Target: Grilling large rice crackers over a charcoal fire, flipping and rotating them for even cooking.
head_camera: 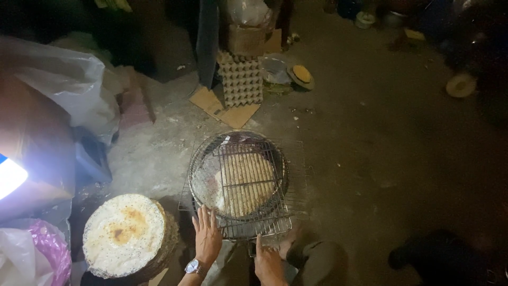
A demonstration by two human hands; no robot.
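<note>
A person crouches on a dim concrete floor over a round wire grill, where a flat, pale disc of rice cracker lies sandwiched under a square wire rack and shows ribbed, lightly browned bands across its right half while its left edge remains whiter. To judge by that uneven colour, the toasting of this piece looks partly done, with the paler side left to brown. The left hand, a watch at its wrist, rests flat with fingers spread on the near rim of the grill, grasping nothing; the right hand sits lower, one finger raised toward the near edge of the rack, and whether it pinches the rack's handle cannot be told in the poor light. The cracker lies just beyond both hands, above the left fingertips and apart from them, held only by the wire. To the left, beside the left forearm, a tall stack of finished crackers, speckled and scorched gold at the centre, suggests that much of the batch is already toasted. Farther back stand an egg tray on flattened cardboard, and plastic bags crowd the left side.
</note>
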